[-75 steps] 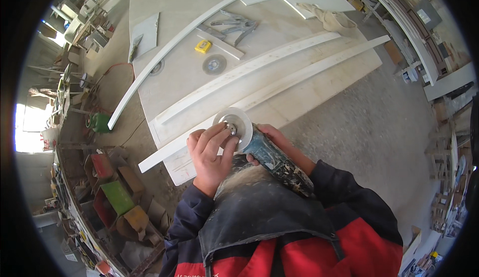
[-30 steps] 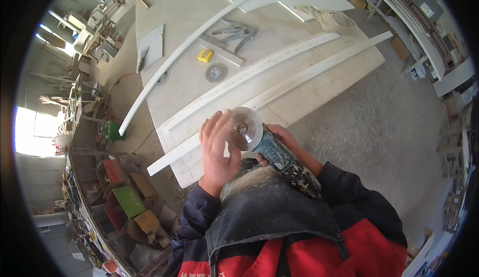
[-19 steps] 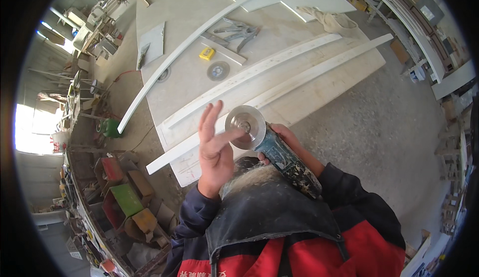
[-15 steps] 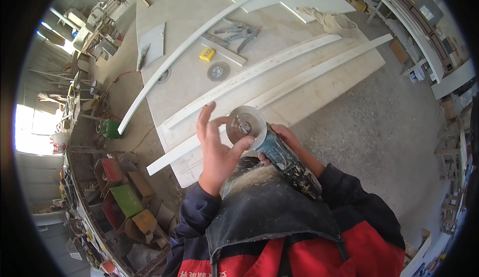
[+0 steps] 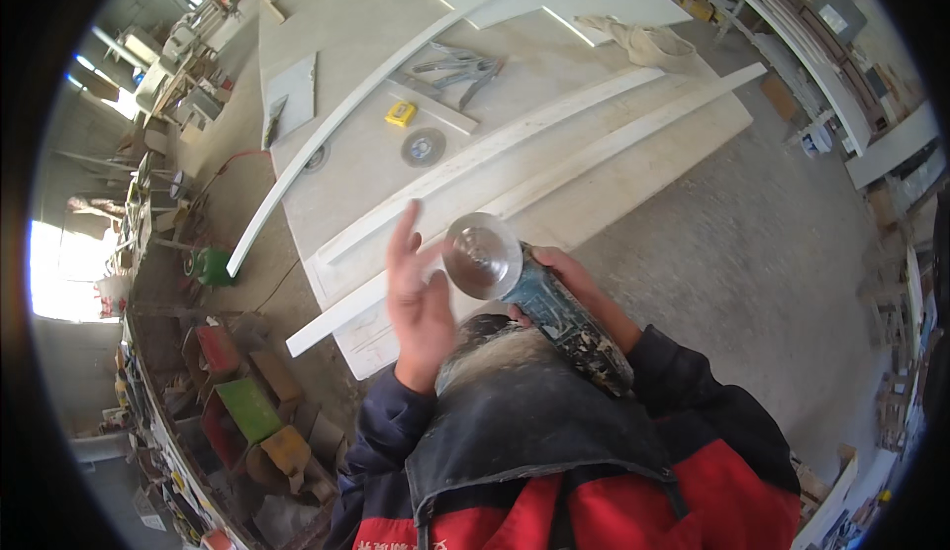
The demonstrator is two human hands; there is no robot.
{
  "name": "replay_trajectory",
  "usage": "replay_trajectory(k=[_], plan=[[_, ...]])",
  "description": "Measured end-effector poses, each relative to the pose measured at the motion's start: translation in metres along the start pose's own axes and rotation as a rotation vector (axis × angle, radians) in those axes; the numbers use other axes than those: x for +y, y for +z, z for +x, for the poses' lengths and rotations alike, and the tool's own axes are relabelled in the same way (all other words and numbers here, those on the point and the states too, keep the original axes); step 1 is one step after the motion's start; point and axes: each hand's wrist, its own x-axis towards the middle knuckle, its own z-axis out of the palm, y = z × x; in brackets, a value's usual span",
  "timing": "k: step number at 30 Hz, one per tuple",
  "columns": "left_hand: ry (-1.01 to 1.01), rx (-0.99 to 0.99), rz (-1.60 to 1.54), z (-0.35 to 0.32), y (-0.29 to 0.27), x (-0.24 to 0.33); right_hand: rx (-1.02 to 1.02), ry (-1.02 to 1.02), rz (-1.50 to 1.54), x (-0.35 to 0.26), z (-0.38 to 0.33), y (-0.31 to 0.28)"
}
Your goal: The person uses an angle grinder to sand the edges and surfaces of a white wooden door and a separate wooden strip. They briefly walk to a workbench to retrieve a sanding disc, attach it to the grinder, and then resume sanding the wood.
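My right hand (image 5: 586, 287) is wrapped round the worn teal body of an angle grinder (image 5: 554, 310), held above my dusty dark apron (image 5: 534, 421). Facing up at the grinder's head is a round, thin metal disc (image 5: 483, 275); its centre looks smeared, perhaps turning. Just left of the disc, my left hand (image 5: 420, 307) stands raised with its fingers apart and holds nothing. One blurred finger reaches to the disc's left edge; whether it touches, I cannot tell.
On the pale worktable (image 5: 346, 194) lie long white strips (image 5: 515, 159), a spare disc (image 5: 424, 147), a yellow tape measure (image 5: 400, 113), metal clamps (image 5: 460, 68) and a cloth (image 5: 643, 43). At lower left is a bin with coloured boxes (image 5: 249, 403); a green tank (image 5: 211, 267) stands beyond.
My left thumb has come off the disc's face and the hand has drawn slightly left. The disc's centre is more blurred now. My right hand keeps hold of the grinder.
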Motion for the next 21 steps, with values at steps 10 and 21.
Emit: replay_trajectory(k=[10,21], plan=[[-0.706,0.195,-0.59,0.011,0.036,-0.011,0.084,-0.135,-0.603,-0.025,-0.008,0.028],[-0.583,-0.095,-0.399,0.027,0.06,0.014,0.23,-0.103,-0.285,-0.028,-0.049,0.034]])
